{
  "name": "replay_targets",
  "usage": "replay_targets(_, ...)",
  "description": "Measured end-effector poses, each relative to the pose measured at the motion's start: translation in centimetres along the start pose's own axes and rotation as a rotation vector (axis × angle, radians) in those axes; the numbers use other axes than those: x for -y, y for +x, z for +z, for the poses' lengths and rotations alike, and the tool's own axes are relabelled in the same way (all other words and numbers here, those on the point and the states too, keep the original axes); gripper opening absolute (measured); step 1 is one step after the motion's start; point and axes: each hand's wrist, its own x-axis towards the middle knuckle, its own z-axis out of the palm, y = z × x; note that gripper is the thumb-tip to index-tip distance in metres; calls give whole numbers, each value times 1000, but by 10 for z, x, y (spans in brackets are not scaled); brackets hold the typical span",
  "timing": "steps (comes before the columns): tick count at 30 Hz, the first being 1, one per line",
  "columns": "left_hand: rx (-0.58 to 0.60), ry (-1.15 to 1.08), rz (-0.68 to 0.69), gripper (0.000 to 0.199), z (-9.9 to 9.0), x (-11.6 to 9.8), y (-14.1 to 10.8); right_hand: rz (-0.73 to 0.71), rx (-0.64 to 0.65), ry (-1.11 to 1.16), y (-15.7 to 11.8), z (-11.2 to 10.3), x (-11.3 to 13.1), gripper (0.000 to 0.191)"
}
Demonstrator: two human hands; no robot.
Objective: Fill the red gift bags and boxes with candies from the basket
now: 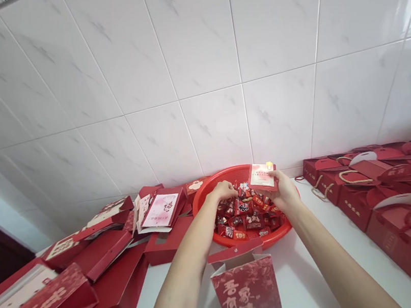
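My right hand (pixel 285 192) grips a small red packet (pixel 262 179) with a pale pink printed face, holding it above the far right of a red plastic basket (pixel 202 203). Wrapped candies (pixel 251 216) in mostly red wrappers fill the basket. Over its left side is my left hand (pixel 223 192), fingers curled in; whatever they hold, if anything, is hidden. In front of the basket, between my forearms, a red gift box (pixel 246 292) with light Chinese characters stands upright with its top open.
Red boxes (pixel 110 291) lie in a loose pile on the left, with a pink-printed card or packet (pixel 161 210) on top. Rows of closed red boxes (pixel 399 212) with rope handles stand on the right. A tiled wall (pixel 217 131) rises behind the white table (pixel 305 283).
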Motion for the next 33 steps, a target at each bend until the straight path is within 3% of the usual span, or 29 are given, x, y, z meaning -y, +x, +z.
replay_targets(5, -74, -210, 87, 25, -3, -5, -4, -1, 63, -17, -1, -1, 1, 18)
replay_targets(9, -121, -373, 158, 7, -6, -21, -10, 37, 31, 15, -9, 4, 4, 19)
replay_targets(18, -145, -609, 205, 26, -9, -40, -25, -26, 116, -53, -4, 0, -4, 21)
replay_targets(20, -111, -655, 232, 37, -10, -43, -29, -29, 115, -47, -3, 0, -4, 21)
replay_targets(25, 102, -768, 345, 47, -10, -50, -36, 12, 132, -27, -3, 1, -4, 24)
replay_targets(33, 227, -710, 364, 41, -12, -52, -41, 13, 185, -31, -8, 4, -3, 28)
